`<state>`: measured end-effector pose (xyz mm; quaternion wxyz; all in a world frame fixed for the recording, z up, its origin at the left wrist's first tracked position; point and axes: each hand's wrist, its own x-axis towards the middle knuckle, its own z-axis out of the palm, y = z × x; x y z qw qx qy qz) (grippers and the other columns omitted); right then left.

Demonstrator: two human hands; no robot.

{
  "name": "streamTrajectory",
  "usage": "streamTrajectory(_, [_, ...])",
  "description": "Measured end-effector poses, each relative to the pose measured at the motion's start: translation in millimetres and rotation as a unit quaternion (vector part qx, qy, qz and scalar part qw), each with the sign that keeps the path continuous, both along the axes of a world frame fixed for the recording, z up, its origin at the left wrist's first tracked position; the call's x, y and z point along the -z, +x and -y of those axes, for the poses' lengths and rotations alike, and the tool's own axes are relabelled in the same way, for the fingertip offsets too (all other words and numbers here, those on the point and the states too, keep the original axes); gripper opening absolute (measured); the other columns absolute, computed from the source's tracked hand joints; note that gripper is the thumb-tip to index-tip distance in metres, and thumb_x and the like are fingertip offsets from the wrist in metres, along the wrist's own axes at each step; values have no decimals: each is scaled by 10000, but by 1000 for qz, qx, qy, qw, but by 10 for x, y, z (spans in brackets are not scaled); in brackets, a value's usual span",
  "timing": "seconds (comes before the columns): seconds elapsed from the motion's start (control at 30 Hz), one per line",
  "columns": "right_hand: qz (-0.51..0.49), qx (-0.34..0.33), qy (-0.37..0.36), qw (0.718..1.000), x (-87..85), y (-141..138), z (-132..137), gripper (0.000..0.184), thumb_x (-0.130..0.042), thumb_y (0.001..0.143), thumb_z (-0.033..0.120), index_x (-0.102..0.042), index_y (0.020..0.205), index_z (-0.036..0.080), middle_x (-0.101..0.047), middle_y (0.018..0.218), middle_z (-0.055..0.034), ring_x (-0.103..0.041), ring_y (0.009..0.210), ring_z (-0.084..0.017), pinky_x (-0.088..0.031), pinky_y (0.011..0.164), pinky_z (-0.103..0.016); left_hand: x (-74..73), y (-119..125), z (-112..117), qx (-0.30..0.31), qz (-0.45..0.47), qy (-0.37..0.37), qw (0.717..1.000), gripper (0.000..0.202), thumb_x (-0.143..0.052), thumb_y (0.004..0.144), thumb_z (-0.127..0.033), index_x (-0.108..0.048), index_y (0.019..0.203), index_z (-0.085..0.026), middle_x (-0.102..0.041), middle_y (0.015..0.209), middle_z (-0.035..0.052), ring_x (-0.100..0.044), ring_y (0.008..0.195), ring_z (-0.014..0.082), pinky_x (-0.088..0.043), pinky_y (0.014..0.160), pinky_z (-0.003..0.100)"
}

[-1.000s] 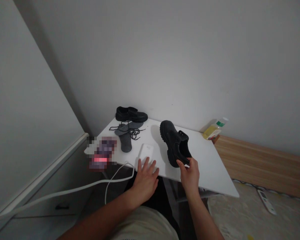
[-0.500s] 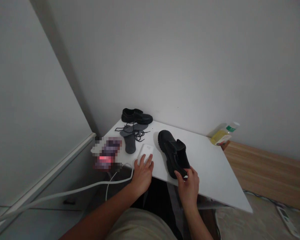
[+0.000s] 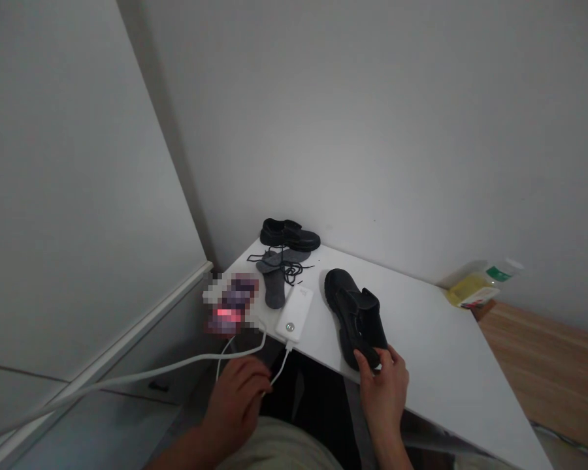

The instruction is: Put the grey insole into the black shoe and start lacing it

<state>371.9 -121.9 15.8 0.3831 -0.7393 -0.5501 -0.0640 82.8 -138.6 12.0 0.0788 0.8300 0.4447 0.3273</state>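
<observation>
My right hand grips the near end of a black leather work shoe, which lies on a white table. My left hand is curled below the table's front edge, beside a white charging cable. That cable runs from a white power bank. Whether those fingers pinch it, I cannot tell. Farther back lie a second black shoe, grey insoles and black laces.
A pixelated, blurred object lies at the table's left edge. A yellow-labelled plastic bottle lies at the far right corner. A second white cable runs off left past a white cabinet. Walls close the back and left.
My left hand has drawn back off the power bank to below the table edge, uncovering the power bank. My right hand stays on the shoe. The whole view has shifted as my head moved.
</observation>
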Motion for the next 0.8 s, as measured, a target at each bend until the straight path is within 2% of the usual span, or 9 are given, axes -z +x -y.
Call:
streamTrajectory(0.03, [5, 1, -3, 1000, 3, -3, -5, 505, -379, 840, 639, -579, 851, 175, -524, 1031, -172, -484, 958, -310, -396, 794, -447, 76, -183, 74, -71, 29, 26, 997, 183, -437, 803, -172, -603, 763, -238, -630, 847, 81, -567, 885, 230, -472, 806, 406])
streamTrajectory(0.1, [17, 2, -12, 1000, -1, -19, -12, 524, -363, 841, 647, -584, 852, 172, -522, 1039, -179, -483, 966, -315, -396, 788, -449, 214, -486, 120, -233, 52, 70, 968, 105, -475, 794, -238, -571, 825, -215, -600, 864, 103, -557, 879, 258, -463, 800, 430])
streamTrajectory(0.13, [23, 3, -18, 1000, -11, -33, -13, 536, -351, 844, 650, -588, 858, 169, -521, 1046, -183, -482, 972, -317, -397, 783, -448, 268, -592, 94, -296, 42, 74, 951, 182, -496, 788, -290, -564, 925, -192, -590, 940, 127, -544, 940, 283, -446, 836, 457])
streamTrajectory(0.2, [31, 6, -32, 999, -44, -65, -11, 559, -328, 846, 657, -597, 881, 168, -517, 1066, -185, -478, 977, -321, -405, 756, -438, 347, -709, -26, -369, -6, 43, 929, 490, -532, 767, -418, -485, 1164, -133, -529, 1129, 180, -479, 1093, 333, -387, 921, 503])
streamTrajectory(0.27, [36, 17, -50, 998, -89, -96, -5, 575, -312, 842, 668, -602, 906, 176, -513, 1093, -178, -476, 963, -324, -413, 705, -421, 399, -733, -185, -393, -53, 1, 918, 750, -566, 720, -531, -378, 1300, -94, -456, 1235, 211, -421, 1170, 360, -348, 960, 506])
streamTrajectory(0.37, [42, 23, -72, 996, -142, -116, 6, 574, -318, 834, 676, -605, 943, 191, -515, 1105, -162, -479, 942, -321, -418, 654, -404, 455, -711, -392, -421, -89, -27, 902, 902, -591, 668, -613, -357, 1321, -36, -445, 1221, 235, -433, 1141, 368, -343, 957, 480])
streamTrajectory(0.53, [63, 15, -76, 995, -147, -101, 18, 565, -330, 837, 664, -599, 1006, 197, -514, 1122, -157, -489, 952, -312, -436, 680, -413, 488, -713, -576, -442, -111, -35, 889, 870, -612, 641, -652, -466, 1235, -33, -502, 1117, 206, -480, 1027, 342, -378, 899, 434])
streamTrajectory(0.7, [70, 18, -84, 994, -117, -92, 24, 588, -313, 832, 685, -593, 1025, 205, -509, 1142, -148, -491, 962, -313, -454, 688, -414, 494, -725, -629, -424, -99, -31, 900, 745, -622, 654, -630, -525, 1163, -95, -533, 1035, 160, -487, 972, 321, -382, 877, 427])
streamTrajectory(0.8, [75, 16, -78, 994, -105, -88, 18, 593, -314, 830, 688, -594, 1024, 203, -510, 1144, -144, -491, 963, -308, -460, 716, -418, 502, -742, -653, -416, -94, -32, 904, 766, -627, 648, -629, -515, 1178, -89, -527, 1043, 163, -473, 985, 321, -371, 883, 424])
